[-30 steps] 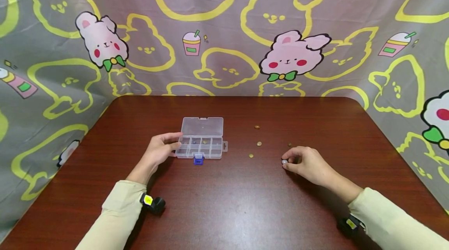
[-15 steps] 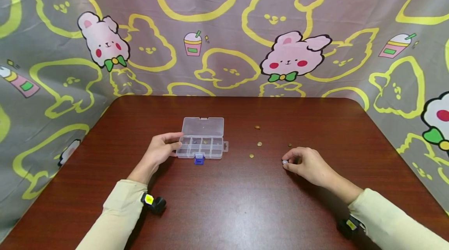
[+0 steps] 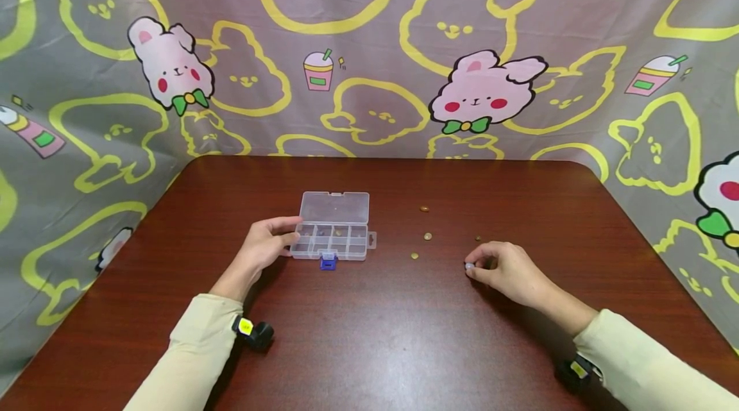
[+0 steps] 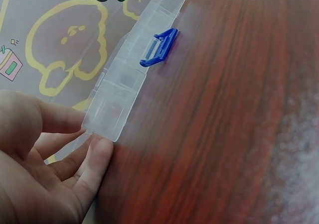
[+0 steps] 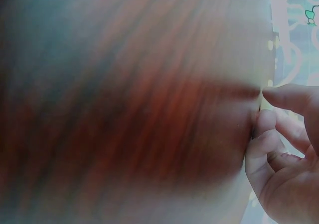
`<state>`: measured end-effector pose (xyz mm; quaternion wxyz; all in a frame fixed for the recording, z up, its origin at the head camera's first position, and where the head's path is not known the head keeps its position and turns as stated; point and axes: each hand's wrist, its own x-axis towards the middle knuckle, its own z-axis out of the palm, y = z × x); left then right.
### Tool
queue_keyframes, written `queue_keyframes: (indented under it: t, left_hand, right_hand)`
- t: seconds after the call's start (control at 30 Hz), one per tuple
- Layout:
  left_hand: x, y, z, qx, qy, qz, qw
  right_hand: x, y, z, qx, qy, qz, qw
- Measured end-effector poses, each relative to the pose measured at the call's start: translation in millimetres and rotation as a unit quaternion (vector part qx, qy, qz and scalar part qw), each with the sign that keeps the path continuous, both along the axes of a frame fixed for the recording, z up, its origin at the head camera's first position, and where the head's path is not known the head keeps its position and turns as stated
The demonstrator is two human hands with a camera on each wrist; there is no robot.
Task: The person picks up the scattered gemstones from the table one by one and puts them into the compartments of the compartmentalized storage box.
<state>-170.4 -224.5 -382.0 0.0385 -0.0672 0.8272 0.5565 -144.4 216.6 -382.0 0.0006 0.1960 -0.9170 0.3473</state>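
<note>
A clear plastic compartment box (image 3: 329,247) stands on the table with its lid (image 3: 335,208) raised at the back and a blue latch (image 3: 328,263) hanging at the front. Several tiny pieces lie in its back compartments. My left hand (image 3: 264,246) holds the box's left end; in the left wrist view, the thumb (image 4: 99,157) lies at the near corner and a finger on the far side. Right of the box, my right hand (image 3: 510,272) pinches a small pale round bead (image 3: 469,266) between thumb and forefinger, low at the tabletop. In the right wrist view the bead is hidden.
Small golden-brown pieces lie between box and right hand: an oval one (image 3: 424,209) at the back, a round one (image 3: 428,236), another (image 3: 414,256) nearer. A dark tiny one (image 3: 478,238) sits just behind the right fingers. A cartoon-printed curtain (image 3: 369,45) hangs behind the table.
</note>
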Motion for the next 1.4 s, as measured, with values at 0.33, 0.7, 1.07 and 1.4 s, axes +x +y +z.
queue_keyframes:
  t: [0.33,0.7,1.07,1.4]
  left_hand:
    - [1.1,0,0.2,0.014,0.017,-0.007,0.9997]
    - [1.1,0,0.9,0.007,0.012,-0.003,0.9999]
    - [1.4,0,1.8,0.002,0.004,-0.001,1.0000]
    - [0.8,0,-0.8,0.002,0.006,0.006,1.0000]
  right_hand:
    - [-2.5,-7,-0.6,-0.007,0.004,0.010,1.000]
    - [-5.8,-20,0.1,-0.027,-0.018,0.025,0.999]
    - [-9.2,-34,4.6,-0.031,-0.031,0.032,0.999]
    - [-11.4,-48,3.5,-0.045,-0.029,0.041,0.998]
